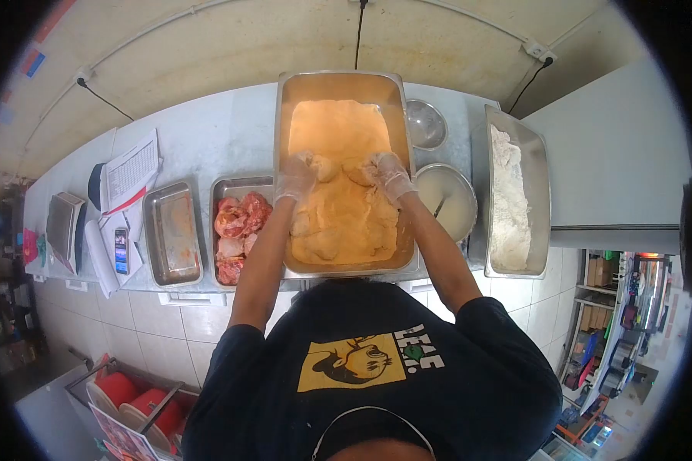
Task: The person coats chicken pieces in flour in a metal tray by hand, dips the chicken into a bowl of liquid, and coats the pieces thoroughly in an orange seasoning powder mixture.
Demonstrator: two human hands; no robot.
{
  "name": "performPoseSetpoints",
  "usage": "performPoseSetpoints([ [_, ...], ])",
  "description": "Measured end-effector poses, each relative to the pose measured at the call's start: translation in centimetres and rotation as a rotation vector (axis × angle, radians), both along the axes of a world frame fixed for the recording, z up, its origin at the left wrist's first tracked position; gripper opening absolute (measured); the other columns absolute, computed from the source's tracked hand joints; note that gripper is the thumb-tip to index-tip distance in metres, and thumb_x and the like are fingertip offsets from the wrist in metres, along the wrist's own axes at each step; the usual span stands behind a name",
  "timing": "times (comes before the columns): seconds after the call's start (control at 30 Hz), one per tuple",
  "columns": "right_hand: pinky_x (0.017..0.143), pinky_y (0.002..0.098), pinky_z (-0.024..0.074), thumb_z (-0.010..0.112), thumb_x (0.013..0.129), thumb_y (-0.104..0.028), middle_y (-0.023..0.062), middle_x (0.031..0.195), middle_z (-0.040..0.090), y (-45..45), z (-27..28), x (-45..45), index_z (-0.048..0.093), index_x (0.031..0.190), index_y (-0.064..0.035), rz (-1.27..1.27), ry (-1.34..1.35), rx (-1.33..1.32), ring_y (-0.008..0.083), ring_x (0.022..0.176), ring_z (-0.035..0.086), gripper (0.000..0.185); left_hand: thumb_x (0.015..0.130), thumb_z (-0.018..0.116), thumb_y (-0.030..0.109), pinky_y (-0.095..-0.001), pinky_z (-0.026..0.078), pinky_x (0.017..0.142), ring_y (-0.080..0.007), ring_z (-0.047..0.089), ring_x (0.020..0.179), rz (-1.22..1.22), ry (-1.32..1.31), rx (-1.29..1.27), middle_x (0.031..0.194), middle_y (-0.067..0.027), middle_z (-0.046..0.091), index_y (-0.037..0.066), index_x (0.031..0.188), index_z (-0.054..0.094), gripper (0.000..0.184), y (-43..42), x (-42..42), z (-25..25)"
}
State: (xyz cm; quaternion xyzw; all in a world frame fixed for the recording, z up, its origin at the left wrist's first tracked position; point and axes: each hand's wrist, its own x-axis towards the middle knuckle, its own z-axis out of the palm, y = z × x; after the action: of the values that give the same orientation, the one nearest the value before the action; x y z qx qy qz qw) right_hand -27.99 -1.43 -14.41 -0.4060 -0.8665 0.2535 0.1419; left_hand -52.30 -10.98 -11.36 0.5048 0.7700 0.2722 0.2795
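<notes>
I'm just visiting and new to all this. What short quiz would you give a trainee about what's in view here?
1. What lies in the smaller tray just left of the large tray?
2. True or false: the left hand and the right hand are both gloved.
3. Fill in: the bowl of whitish liquid stands to the person's ____ of the large tray.

Key: 1. Pieces of raw meat. 2. True. 3. Right.
</notes>
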Motion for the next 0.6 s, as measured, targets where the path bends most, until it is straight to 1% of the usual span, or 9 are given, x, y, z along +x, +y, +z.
performPoseSetpoints([
  [0.07, 0.072, 0.0415, 0.0483, 0.061, 0.085, -0.02, 0.0174, 0.086, 0.064, -0.7, 2.5, -0.4, 0.062, 0.091, -0.003, -0.168, 0.099, -0.201, 0.0337, 0.083, 0.06, 0.018, 0.079, 0.062, 0.018, -0.0427, 0.05, 0.08, -0.0369, 0.063, 0.094, 0.036, 0.015, 0.025, 0.096, -0.0206, 0.067, 0.005, 0.097, 0.065, 0.022, 0.4, 0.2, -0.8],
  [0.2, 0.073, 0.0408, 0.0492, 0.062, 0.084, -0.021, 0.0163, 0.091, 0.065, 0.2, -1.8, -0.3, 0.062, 0.091, -0.0026, -0.286, 0.089, -0.094, 0.0323, 0.086, 0.062, 0.019, 0.079, 0.061, 0.017, -0.0422, 0.05, 0.081, -0.037, 0.063, 0.096, 0.063, 0.001, 0.105, 0.099, -0.0213, 0.067, 0.005, 0.1, 0.066, 0.025, 0.4, 0.0, -1.9],
  [0.23, 0.07, 0.04, 0.0478, 0.065, 0.08, -0.018, 0.0149, 0.086, 0.063, 2.3, -7.0, 0.2, 0.06, 0.089, -0.0042, -0.334, 0.296, -0.401, 0.0295, 0.081, 0.061, 0.018, 0.079, 0.061, 0.017, -0.0422, 0.05, 0.081, -0.037, 0.063, 0.096, 0.061, 0.003, 0.106, 0.099, -0.0213, 0.067, 0.005, 0.1, 0.066, 0.025, 0.4, 0.1, -1.7],
  [0.3, 0.067, 0.0391, 0.0463, 0.068, 0.076, -0.016, 0.0136, 0.082, 0.06, 2.7, -7.8, 0.4, 0.057, 0.087, -0.0058, -0.373, 0.505, -0.71, 0.0267, 0.076, 0.061, 0.018, 0.077, 0.058, 0.018, -0.0397, 0.048, 0.086, -0.0338, 0.063, 0.098, -0.032, -0.054, 0.196, 0.098, -0.0188, 0.067, 0.004, 0.105, 0.065, 0.033, 0.3, 0.1, -1.6],
  [0.37, 0.067, 0.0384, 0.047, 0.067, 0.073, -0.016, 0.013, 0.084, 0.063, 0.4, -1.8, 0.1, 0.06, 0.089, -0.0055, -0.178, 0.087, -0.234, 0.0269, 0.077, 0.061, 0.02, 0.077, 0.057, 0.02, -0.0396, 0.048, 0.087, -0.0343, 0.062, 0.1, -0.088, -0.06, 0.039, 0.102, -0.0193, 0.066, 0.004, 0.109, 0.064, 0.036, 0.6, 0.2, 0.0],
  [0.47, 0.068, 0.0368, 0.0484, 0.067, 0.074, -0.02, 0.0131, 0.085, 0.064, 1.9, -5.5, 1.0, 0.064, 0.09, -0.005, 0.098, 0.013, 0.058, 0.0279, 0.075, 0.061, 0.023, 0.079, 0.056, 0.026, -0.0395, 0.047, 0.09, -0.0351, 0.061, 0.104, -0.164, -0.009, -0.177, 0.11, -0.0203, 0.064, 0.003, 0.112, 0.063, 0.041, 1.0, 0.1, -1.3],
  [0.5, 0.068, 0.0368, 0.0484, 0.067, 0.074, -0.02, 0.0131, 0.085, 0.064, 1.7, -4.6, 0.9, 0.064, 0.09, -0.005, 0.095, 0.016, 0.06, 0.0279, 0.075, 0.061, 0.023, 0.081, 0.056, 0.031, -0.0396, 0.047, 0.092, -0.0353, 0.06, 0.106, -0.179, 0.046, -0.234, 0.113, -0.0207, 0.063, 0.003, 0.113, 0.062, 0.043, 1.2, -0.1, -2.0],
  [0.57, 0.072, 0.038, 0.0494, 0.067, 0.076, -0.026, 0.0139, 0.091, 0.065, 0.5, -0.5, 0.4, 0.065, 0.089, -0.0046, -0.121, -0.033, -0.52, 0.0298, 0.081, 0.061, 0.025, 0.079, 0.059, 0.027, -0.0406, 0.048, 0.089, -0.0364, 0.061, 0.103, -0.157, 0.092, -0.132, 0.107, -0.0216, 0.064, 0.002, 0.108, 0.064, 0.038, 0.5, 0.5, -1.2],
  [0.6, 0.072, 0.038, 0.0494, 0.067, 0.076, -0.026, 0.0139, 0.091, 0.065, -0.2, 1.4, 0.1, 0.065, 0.089, -0.0046, -0.122, -0.03, -0.52, 0.0298, 0.081, 0.061, 0.025, 0.078, 0.061, 0.023, -0.0416, 0.049, 0.087, -0.0374, 0.062, 0.1, -0.131, 0.134, -0.031, 0.101, -0.0226, 0.066, 0.002, 0.102, 0.065, 0.032, 0.1, 0.9, -0.9],
])
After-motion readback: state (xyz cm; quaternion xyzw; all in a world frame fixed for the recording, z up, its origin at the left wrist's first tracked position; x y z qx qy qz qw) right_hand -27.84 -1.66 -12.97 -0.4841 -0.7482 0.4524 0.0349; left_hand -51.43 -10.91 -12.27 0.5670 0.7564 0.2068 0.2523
